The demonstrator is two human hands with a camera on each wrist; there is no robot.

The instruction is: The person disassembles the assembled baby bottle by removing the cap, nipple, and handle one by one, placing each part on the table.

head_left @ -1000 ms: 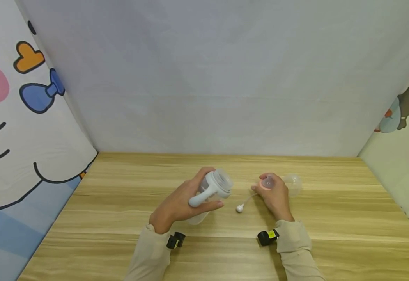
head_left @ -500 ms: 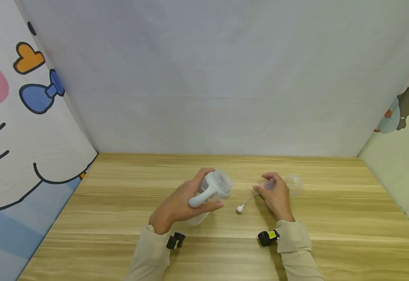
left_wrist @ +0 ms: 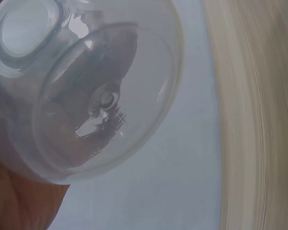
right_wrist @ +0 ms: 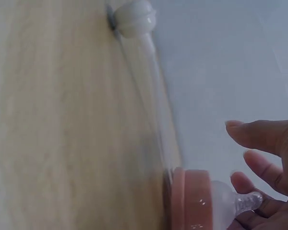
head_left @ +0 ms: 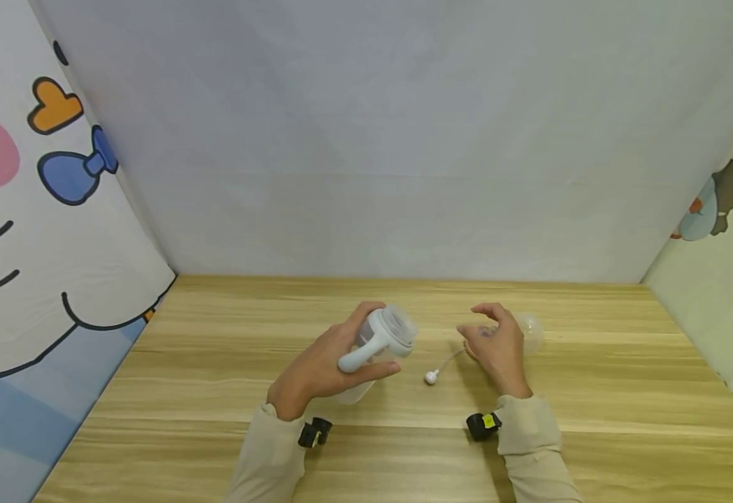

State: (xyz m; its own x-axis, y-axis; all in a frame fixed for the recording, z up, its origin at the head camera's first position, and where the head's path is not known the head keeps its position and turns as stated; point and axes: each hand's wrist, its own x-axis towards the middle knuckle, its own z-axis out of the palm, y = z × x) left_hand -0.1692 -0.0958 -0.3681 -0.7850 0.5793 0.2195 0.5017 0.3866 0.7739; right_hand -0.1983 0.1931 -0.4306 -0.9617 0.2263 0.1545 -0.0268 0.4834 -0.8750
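Note:
My left hand [head_left: 316, 367] grips a clear baby bottle [left_wrist: 120, 139] with a pale grey handle [head_left: 366, 353]. The bottle is tilted, its uncapped mouth pointing to the upper right; its clear base fills much of the left wrist view. My right hand [head_left: 498, 349], thumb and fingers apart, hovers at a bottle nipple [right_wrist: 223, 201] in a pink collar [right_wrist: 197, 201] that rests on the table. In the head view this hand mostly hides the nipple. From under the collar a thin straw [right_wrist: 156, 91] runs along the tabletop to a white weighted ball [head_left: 430, 378].
Just right of the right hand a clear domed cap [head_left: 532, 332] sits on the wooden table [head_left: 391, 454]. Behind the table's back edge hangs a pale grey cloth [head_left: 404, 140]. Cartoon-printed panels [head_left: 64, 244] flank the left and right sides.
My right hand has let go of the nipple and collar, lifting slightly and spreading thumb and fingers. The collar now stands lower on the table. The left hand holds the bottle steady.

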